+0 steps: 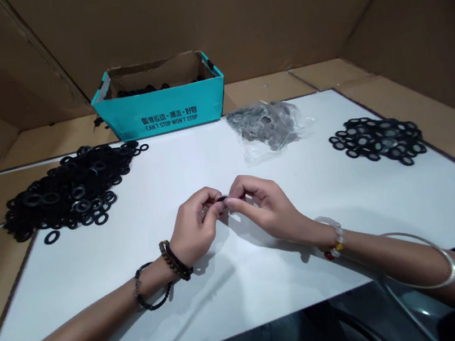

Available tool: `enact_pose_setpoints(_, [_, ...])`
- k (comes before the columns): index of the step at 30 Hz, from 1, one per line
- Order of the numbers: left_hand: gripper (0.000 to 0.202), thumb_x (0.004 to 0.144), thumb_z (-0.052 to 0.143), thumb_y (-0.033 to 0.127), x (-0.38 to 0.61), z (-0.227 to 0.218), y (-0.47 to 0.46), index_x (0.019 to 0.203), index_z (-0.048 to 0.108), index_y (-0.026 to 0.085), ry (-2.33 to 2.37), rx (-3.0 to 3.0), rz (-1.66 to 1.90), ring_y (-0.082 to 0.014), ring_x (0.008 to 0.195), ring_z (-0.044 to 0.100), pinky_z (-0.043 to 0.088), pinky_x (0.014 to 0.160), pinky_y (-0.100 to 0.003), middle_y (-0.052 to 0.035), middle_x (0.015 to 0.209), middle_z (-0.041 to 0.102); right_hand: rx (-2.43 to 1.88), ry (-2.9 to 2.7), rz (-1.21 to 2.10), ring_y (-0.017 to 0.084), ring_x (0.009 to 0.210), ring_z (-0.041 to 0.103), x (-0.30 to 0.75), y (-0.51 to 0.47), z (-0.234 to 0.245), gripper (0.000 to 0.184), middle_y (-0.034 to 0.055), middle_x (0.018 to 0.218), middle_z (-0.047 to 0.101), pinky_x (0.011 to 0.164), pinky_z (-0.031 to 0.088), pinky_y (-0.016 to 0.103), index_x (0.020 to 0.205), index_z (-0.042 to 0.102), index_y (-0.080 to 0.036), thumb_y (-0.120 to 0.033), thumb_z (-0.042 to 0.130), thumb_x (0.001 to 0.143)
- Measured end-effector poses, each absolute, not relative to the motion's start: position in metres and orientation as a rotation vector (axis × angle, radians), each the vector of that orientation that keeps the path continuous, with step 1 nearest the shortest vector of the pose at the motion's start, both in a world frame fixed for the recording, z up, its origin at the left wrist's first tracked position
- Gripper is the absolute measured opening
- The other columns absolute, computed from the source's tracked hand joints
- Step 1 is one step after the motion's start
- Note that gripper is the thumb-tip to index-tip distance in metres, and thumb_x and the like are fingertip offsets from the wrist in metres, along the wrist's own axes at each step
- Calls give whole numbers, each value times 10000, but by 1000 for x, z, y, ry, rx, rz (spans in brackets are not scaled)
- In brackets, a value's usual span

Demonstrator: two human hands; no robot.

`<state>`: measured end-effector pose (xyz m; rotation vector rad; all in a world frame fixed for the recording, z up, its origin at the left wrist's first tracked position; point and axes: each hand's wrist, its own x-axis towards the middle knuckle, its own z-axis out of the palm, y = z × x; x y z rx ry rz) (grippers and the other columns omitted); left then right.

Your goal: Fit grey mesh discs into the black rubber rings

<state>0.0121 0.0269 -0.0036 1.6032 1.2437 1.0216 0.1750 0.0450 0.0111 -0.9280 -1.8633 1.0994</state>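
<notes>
Cardboard walls (273, 15): I see brown panels closing in the work area at the back and along both sides.
White surface (184, 165): it spreads across most of my view, with both forearms reaching over it from the near edge.
Teal box (167, 108): open-topped, at the far edge left of centre, with dark pieces showing inside.
Black ring pile (68, 188): heaped at far left, in front of the box and out to its left.
Pale-centred rings (377, 139): black rings with greyish middles, clustered at far right.
Clear bag (267, 124): crumpled plastic with grey discs in it, just right of the box's front.
Right hand (267, 204): its grip is pinched, thumb and fingers on the black piece.
Left hand (194, 221): its grip is pinched on the same piece from the other side.
Black piece (222, 198): small, between both sets of fingertips near the middle of my view; they cover too much for me to tell its full shape.
</notes>
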Motion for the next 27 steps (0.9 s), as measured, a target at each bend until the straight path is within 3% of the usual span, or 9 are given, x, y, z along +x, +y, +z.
enact_pose_setpoints(7, [58, 807, 497, 170, 13, -2, 25, 753, 517, 166, 1254, 1471, 1162, -99, 599, 519, 438, 579, -219, 12, 659, 525, -997, -1902, 1153, 92, 625, 487, 175, 42, 12, 189, -1, 674, 563, 592, 373, 228, 678, 522, -153, -242, 528, 845])
enact_pose_setpoints(12, [79, 772, 573, 226, 11, -5, 29, 749, 539, 159, 1149, 1287, 1039, -103, 572, 541, 450, 561, -232, 10, 636, 550, -1028, -1841, 1282, 101, 653, 524, 177, 46, 6, 196, 4, 696, 590, 615, 392, 232, 722, 524, -158, -297, 515, 861])
enact_pose_setpoints(20, [113, 738, 620, 253, 13, -2, 32, 736, 567, 153, 1167, 1257, 1036, -107, 586, 545, 451, 561, -230, -4, 651, 587, -972, -2132, 1009, 99, 640, 503, 180, 54, 4, 186, 7, 709, 576, 600, 372, 225, 793, 541, -162, -273, 437, 900])
enact_pose_setpoints(27, [69, 730, 596, 201, 12, -1, 31, 702, 563, 148, 1170, 1277, 1060, -119, 613, 559, 471, 617, -250, 2, 637, 573, -943, -2266, 874, 78, 550, 405, 179, 54, 6, 216, -30, 599, 453, 542, 314, 207, 687, 468, -166, -265, 460, 879])
